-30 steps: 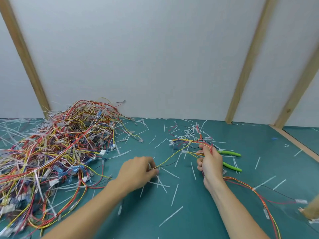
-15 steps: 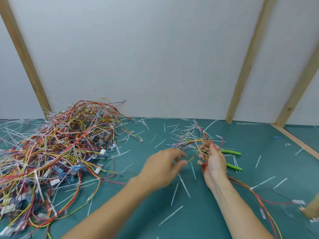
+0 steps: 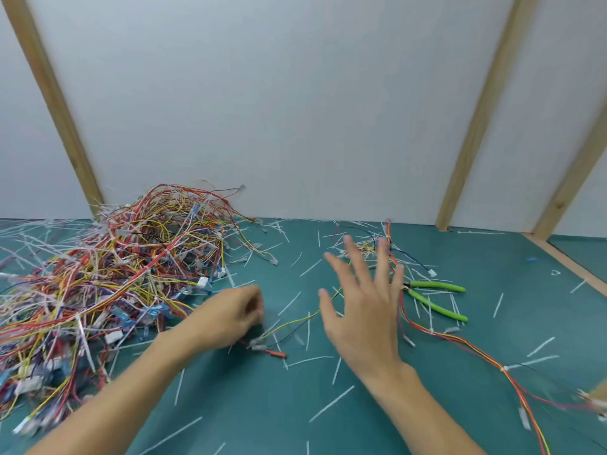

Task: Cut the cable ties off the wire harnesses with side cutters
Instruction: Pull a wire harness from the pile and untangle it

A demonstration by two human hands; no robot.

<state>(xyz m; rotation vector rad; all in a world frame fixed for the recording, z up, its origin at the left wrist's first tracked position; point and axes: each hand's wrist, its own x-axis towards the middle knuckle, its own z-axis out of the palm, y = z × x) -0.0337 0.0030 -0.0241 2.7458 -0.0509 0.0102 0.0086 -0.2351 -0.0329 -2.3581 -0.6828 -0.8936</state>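
Note:
A big tangled pile of wire harnesses (image 3: pixel 108 284) in red, yellow, white and blue covers the left of the green mat. My left hand (image 3: pixel 230 315) is curled and pinches the thin yellow and black wires of one harness (image 3: pixel 295 321) near its grey connector end. My right hand (image 3: pixel 364 303) hovers above the mat with fingers spread and straight, holding nothing. The side cutters (image 3: pixel 437 300) with green handles lie on the mat just right of my right hand. Another red, orange and yellow harness (image 3: pixel 460 343) trails from behind that hand to the bottom right.
Cut white cable tie pieces (image 3: pixel 331 403) lie scattered over the green mat (image 3: pixel 262 405). A white wall with slanted wooden battens (image 3: pixel 476 119) closes the back. A wooden strip (image 3: pixel 571 264) edges the mat at the right.
My right hand let go of the harness and opened, lifting with fingers spread. My left hand pulled back left and toward me with the harness wires, drawing them out across the mat.

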